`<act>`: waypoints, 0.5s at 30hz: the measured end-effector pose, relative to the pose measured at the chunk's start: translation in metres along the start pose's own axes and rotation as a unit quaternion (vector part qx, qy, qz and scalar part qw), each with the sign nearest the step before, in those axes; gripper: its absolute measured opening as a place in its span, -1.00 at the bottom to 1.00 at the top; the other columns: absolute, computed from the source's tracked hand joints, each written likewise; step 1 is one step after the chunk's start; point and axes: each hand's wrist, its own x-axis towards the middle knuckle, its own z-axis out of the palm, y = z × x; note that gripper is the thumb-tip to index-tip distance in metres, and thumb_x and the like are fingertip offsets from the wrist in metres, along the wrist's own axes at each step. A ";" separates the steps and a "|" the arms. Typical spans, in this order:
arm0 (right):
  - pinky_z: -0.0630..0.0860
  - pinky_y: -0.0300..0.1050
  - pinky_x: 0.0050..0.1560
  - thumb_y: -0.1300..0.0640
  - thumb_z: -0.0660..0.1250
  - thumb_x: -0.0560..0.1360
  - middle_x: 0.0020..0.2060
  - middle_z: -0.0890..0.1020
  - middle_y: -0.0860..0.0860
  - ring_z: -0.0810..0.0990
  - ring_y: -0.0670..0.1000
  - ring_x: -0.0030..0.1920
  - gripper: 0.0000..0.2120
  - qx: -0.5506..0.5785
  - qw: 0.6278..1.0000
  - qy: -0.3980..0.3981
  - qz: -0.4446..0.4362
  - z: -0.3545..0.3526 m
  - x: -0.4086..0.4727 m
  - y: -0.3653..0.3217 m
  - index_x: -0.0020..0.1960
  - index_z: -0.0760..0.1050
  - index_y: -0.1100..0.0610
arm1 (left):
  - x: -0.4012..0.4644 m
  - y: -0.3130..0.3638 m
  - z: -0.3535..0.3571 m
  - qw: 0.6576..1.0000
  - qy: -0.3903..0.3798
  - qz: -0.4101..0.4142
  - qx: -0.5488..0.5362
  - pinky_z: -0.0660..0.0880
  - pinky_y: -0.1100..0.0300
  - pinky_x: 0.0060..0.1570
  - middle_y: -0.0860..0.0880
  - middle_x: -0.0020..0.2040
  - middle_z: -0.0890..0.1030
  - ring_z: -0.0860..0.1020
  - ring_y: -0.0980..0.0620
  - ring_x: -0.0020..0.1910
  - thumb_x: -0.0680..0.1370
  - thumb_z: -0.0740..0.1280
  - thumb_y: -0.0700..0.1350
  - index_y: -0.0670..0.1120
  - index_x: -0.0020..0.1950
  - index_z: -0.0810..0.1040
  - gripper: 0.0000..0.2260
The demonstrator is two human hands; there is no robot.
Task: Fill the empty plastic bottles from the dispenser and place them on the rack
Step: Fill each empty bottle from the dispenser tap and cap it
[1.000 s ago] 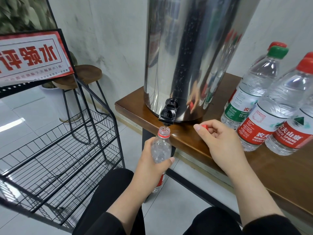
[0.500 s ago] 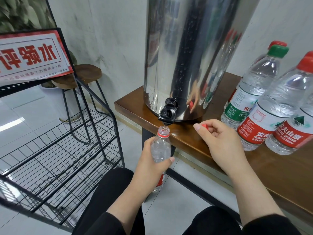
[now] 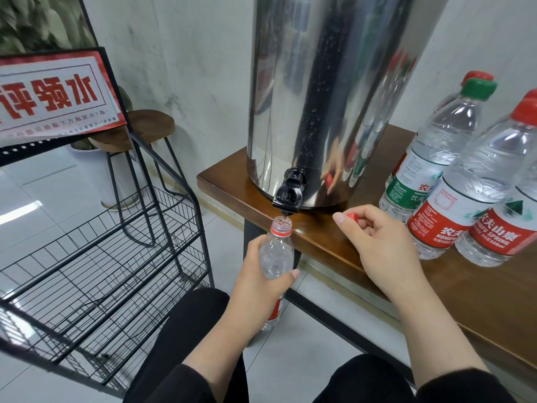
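Observation:
A tall steel dispenser [image 3: 325, 91] stands on the wooden table [image 3: 334, 245], its black tap [image 3: 288, 194] hanging over the table's edge. My left hand [image 3: 258, 282] grips an uncapped clear bottle [image 3: 276, 251] upright, with its mouth directly under the tap. Water appears to run from the tap into the neck. My right hand [image 3: 377, 242] rests at the table's edge and pinches the bottle's red cap [image 3: 352, 216] between thumb and fingers. The black wire rack [image 3: 96, 257] stands to the left, its shelves bare.
Several capped bottles [image 3: 470, 184] with red and green labels crowd the table's right side. A red-and-white sign [image 3: 55, 94] tops the rack. A wooden stool [image 3: 139, 132] sits behind the rack against the wall. My dark-trousered knees are below.
Almost nothing has moved. Both hands keep their places, the bottle staying under the tap and the cap in my right hand.

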 end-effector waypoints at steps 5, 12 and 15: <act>0.39 -0.32 -0.25 -0.22 0.34 0.53 -0.22 0.62 -0.13 0.59 -0.15 -0.16 -0.74 -0.008 1.000 0.004 -0.003 0.000 -0.001 -0.001 -0.01 0.60 -0.04 | 0.001 0.000 0.000 1.000 -0.002 0.000 -0.002 0.40 0.46 -0.06 0.23 0.26 0.46 0.51 0.13 0.21 0.52 0.52 -0.02 0.28 0.39 0.24 -0.39; 0.43 -0.22 -0.30 -0.38 0.22 0.42 -0.32 0.61 -0.06 0.58 -0.09 -0.27 -0.55 0.001 1.000 0.003 -0.004 -0.001 -0.001 -0.003 -0.11 0.58 -0.01 | 0.000 0.001 0.000 1.000 0.001 0.002 0.001 0.40 0.46 -0.07 0.23 0.25 0.46 0.51 0.13 0.21 0.52 0.52 0.00 0.29 0.39 0.23 -0.39; 0.42 -0.22 -0.29 -0.40 0.20 0.40 -0.31 0.62 -0.07 0.59 -0.09 -0.26 -0.53 0.000 1.000 0.003 -0.005 0.000 -0.001 -0.003 -0.10 0.58 -0.03 | 0.000 0.001 0.000 1.000 0.001 0.001 -0.001 0.40 0.46 -0.10 0.23 0.25 0.47 0.52 0.15 0.19 0.52 0.52 0.00 0.28 0.40 0.24 -0.40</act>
